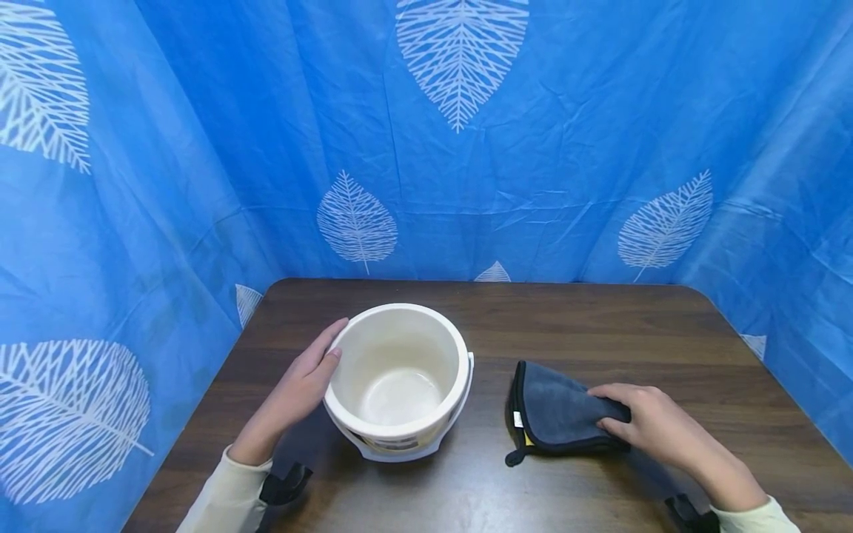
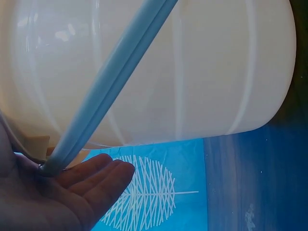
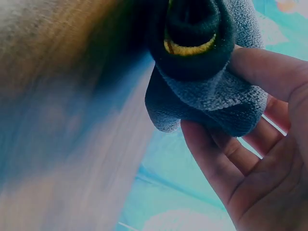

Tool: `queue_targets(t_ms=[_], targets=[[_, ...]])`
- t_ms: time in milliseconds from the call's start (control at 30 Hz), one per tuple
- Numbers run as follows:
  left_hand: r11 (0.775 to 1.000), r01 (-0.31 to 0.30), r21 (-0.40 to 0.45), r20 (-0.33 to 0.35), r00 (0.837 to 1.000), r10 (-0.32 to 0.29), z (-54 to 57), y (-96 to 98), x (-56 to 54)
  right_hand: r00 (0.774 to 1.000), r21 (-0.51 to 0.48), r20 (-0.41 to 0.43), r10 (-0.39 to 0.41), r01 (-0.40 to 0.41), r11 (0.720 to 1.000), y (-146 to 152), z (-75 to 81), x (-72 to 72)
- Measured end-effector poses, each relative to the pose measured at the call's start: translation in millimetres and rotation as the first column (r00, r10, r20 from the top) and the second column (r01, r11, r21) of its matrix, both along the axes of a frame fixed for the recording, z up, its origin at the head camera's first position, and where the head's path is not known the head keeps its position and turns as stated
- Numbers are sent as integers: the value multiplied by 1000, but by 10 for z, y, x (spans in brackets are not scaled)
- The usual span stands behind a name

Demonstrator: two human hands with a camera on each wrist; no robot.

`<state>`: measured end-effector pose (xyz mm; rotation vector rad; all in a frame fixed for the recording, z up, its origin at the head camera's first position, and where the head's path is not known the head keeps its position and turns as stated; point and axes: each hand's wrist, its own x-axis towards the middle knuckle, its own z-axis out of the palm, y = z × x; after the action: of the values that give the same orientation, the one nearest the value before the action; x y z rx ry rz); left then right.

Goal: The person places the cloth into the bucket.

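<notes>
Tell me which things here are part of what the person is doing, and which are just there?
Part of the work:
- White bucket, touched by the left hand
- Folded grey cloth, gripped by the right hand

Just there:
- Brown table
- Blue leaf-print sheet behind it
- Black bands at the wrists

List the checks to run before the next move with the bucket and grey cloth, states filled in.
1. Right grip on the grey cloth: ok, thumb and fingers pinch it.
2. Left grip at the white bucket: ok, touching its side.
3. White bucket upright, mouth uncovered: ok.
4. Bucket handle clear of the mouth: ok, it is down outside.
5. Grey cloth above the bucket: not ok, it is off to the right.
6. Grey cloth lifted off the table: cannot tell.
</notes>
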<state>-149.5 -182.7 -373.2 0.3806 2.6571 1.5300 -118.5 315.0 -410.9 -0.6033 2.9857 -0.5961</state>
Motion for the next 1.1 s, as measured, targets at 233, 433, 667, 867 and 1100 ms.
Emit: queue_targets(t_ms=[233, 433, 667, 867, 1100], targets=[[1000, -1, 7, -4, 1000, 1, 1, 0, 6, 997, -4, -81, -20, 19, 1000, -12, 101, 22], [1000, -5, 9, -5, 1000, 5, 10, -13, 17, 994, -19, -107, -15, 13, 1000, -44, 151, 29], [1000, -5, 15, -8, 1000, 5, -8, -12, 22, 986, -3, -169, -15, 15, 1000, -57, 245, 24], [999, 6, 44, -26, 1000, -5, 2, -15, 28, 980, -21, -196, -21, 17, 1000, -73, 299, 21], [998, 4, 58, -9, 1000, -3, 2, 4, 27, 978, -34, -207, -39, 33, 999, -98, 329, 18]])
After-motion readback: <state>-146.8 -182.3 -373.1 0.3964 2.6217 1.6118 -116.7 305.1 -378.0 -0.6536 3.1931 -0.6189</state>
